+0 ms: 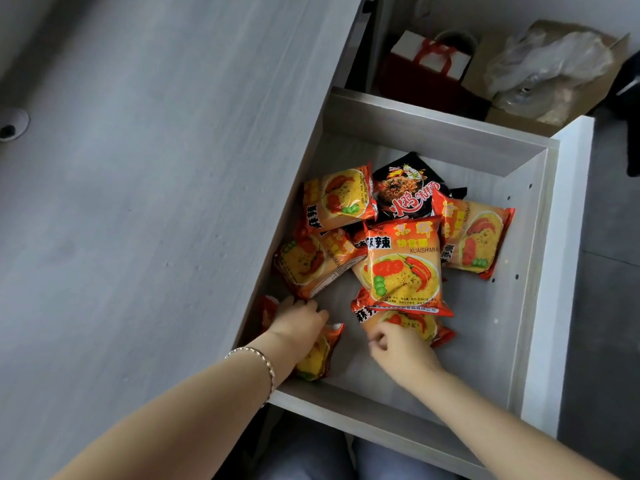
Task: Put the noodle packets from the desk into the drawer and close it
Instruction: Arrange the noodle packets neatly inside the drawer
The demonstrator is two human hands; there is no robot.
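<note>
The grey drawer (433, 133) stands pulled out to the right of the desk (156, 168). Several orange noodle packets (401, 268) and one black packet (405, 192) lie in a loose heap inside it. My left hand (299, 322) reaches into the drawer's near left corner and rests on an orange packet (317, 358) there, fingers curled over its top. My right hand (398, 348) lies on another orange packet (415, 323) at the near middle, fingers bent on its edge. No packets show on the desk top.
A white drawer front (561, 271) runs along the right side. Behind the drawer stand a red-and-white gift bag (433, 60) and a cardboard box with clear plastic (547, 64). A cable hole (10, 128) sits at the desk's left edge. My knees show below the drawer.
</note>
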